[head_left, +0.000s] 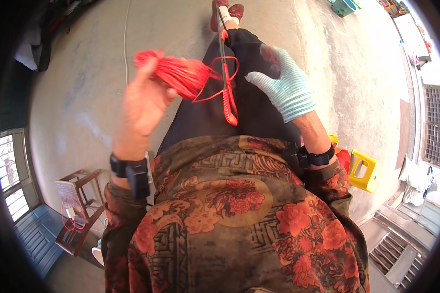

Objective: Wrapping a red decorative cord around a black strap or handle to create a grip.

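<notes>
Head view, left hand grip closed around bright red cord bundle, gloved right hand open, empty

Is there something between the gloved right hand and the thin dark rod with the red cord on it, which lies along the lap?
Nothing visible does. The right hand, in a pale knit glove, hovers open just right of the dark rod, with only dark trouser cloth between them. The left hand holds the red cord bundle on the rod's other side.

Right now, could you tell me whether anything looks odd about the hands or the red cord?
One thing stands out: only the right hand wears a pale green knitted glove; the left hand, gripping the bundle of red cord, is bare.
</notes>
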The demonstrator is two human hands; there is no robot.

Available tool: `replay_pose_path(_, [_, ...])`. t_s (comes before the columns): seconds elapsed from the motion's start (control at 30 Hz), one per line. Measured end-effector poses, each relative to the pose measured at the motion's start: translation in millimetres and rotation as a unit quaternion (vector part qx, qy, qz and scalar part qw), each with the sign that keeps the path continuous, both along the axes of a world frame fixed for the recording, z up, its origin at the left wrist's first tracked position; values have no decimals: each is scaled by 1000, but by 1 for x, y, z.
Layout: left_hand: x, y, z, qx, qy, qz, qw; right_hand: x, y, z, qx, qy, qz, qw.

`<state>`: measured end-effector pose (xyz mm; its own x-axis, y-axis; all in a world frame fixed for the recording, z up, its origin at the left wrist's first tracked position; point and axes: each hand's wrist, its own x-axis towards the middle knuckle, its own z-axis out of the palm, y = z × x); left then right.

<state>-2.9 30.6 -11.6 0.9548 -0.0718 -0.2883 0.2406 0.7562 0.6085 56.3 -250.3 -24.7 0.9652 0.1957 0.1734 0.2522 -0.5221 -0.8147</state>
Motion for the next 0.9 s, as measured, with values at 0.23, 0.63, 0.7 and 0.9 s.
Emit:
replay_pose_path(0.23, [-37,52,117,-161,-190,8,969,10,55,25,-202,-287,224,909])
replay_pose_path(0.63, [-18,28,39,238,-90,3,967,-26,-24,71,456,271,236,814])
replay_pose_path(0.7, [-7,-6,12,333,-77,-106,934,-47,-32,81,405,278,190,850])
replay_pose_path(0.9, [-1,-66,-20,446,-57,-179,875,-80,-46,100,393,288,191,852])
